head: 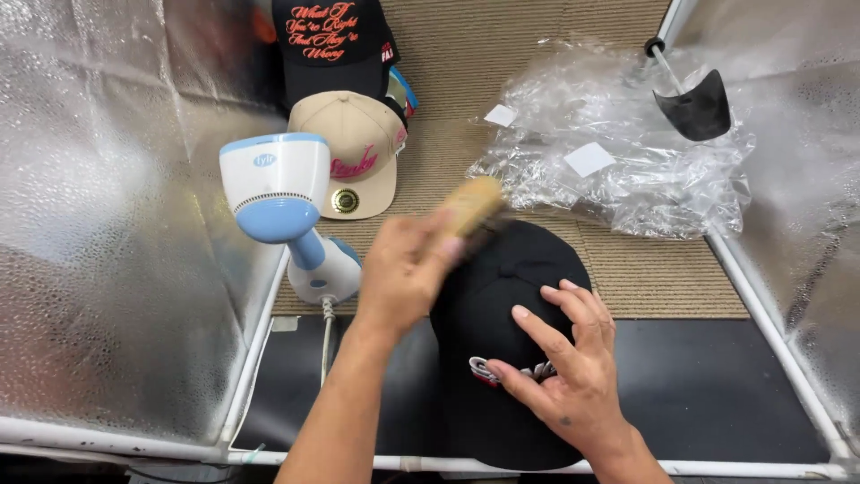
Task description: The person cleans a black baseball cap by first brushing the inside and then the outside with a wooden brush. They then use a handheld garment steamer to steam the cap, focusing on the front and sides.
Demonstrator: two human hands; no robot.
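A black cap with red and white embroidery on its front lies in the middle of the work surface. My right hand presses flat on it, fingers spread over the crown and the embroidery. My left hand grips a wooden brush, blurred with motion, at the cap's far left edge. The bristles touch or nearly touch the cap's top.
A white and blue handheld steamer stands at the left, its cord running toward me. A tan cap and another black cap lie behind it. Crumpled clear plastic bags and a black cap form sit at the right. Silver reflective walls enclose both sides.
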